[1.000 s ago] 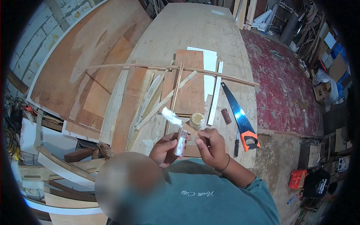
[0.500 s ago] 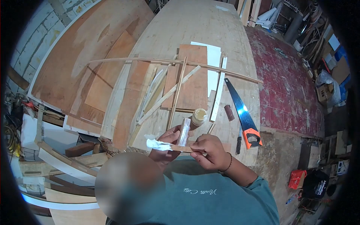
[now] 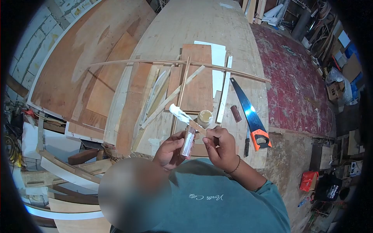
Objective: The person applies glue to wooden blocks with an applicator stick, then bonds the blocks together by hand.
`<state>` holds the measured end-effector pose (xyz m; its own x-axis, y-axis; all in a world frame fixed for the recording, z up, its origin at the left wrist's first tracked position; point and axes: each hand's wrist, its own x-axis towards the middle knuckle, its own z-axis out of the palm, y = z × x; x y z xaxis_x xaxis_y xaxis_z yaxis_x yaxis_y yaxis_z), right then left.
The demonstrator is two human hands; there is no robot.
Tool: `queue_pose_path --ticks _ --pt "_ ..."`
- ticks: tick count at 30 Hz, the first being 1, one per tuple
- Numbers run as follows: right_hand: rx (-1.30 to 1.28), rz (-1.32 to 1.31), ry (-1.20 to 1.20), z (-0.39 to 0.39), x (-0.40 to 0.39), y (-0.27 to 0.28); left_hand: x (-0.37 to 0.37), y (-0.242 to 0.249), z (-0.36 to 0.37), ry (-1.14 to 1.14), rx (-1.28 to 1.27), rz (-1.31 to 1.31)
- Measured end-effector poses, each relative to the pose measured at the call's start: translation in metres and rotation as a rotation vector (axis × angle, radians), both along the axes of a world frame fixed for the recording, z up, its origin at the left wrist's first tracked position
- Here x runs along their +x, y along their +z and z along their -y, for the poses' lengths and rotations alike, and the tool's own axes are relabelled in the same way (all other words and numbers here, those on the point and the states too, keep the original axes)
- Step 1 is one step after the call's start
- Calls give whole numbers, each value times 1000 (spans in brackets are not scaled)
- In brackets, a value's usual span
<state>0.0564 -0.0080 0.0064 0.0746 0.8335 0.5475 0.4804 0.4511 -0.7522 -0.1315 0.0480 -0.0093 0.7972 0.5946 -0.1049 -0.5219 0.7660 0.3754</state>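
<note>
My left hand (image 3: 170,150) is closed around a small wooden block (image 3: 188,143) whose upper face has a shiny whitish coating. Pinched in my right hand (image 3: 222,148) is a thin wooden stick (image 3: 197,127), slanting up and to the left across the block's far end. White paste (image 3: 179,113) covers the stick's far tip. Just beyond my hands stands an uncapped jar (image 3: 205,117) with pale contents, partly overlapped by the stick.
On the wooden worktable (image 3: 186,23) lie a handsaw (image 3: 248,112) with an orange handle, a brown sandpaper roll (image 3: 236,113) and a dark slim tool (image 3: 247,145). Wood strips (image 3: 173,97) and a brown board (image 3: 198,83) lie beyond the jar. A large panel (image 3: 74,66) is at left.
The stick's pasted tip has swung from pointing left, low over my left hand, to pointing up and away. My left hand has lowered the block slightly toward me.
</note>
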Motion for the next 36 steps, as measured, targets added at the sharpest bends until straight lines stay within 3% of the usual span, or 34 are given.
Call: queue_pose_path --ticks 16,20,25,34,36 --pt "1 -116 118 4 -4 -1 2 4 -1 -51 34 0" --pt "-97 -323 126 7 0 -7 2 -1 -3 -36 53 -23" --pt "-167 -567 146 13 10 -8 3 9 0 260 147 -347" --pt "-238 -619 70 25 24 -24 -11 -6 -12 222 238 -316" --pt "-280 -506 -3 24 29 -24 -11 -13 -10 274 273 -379"
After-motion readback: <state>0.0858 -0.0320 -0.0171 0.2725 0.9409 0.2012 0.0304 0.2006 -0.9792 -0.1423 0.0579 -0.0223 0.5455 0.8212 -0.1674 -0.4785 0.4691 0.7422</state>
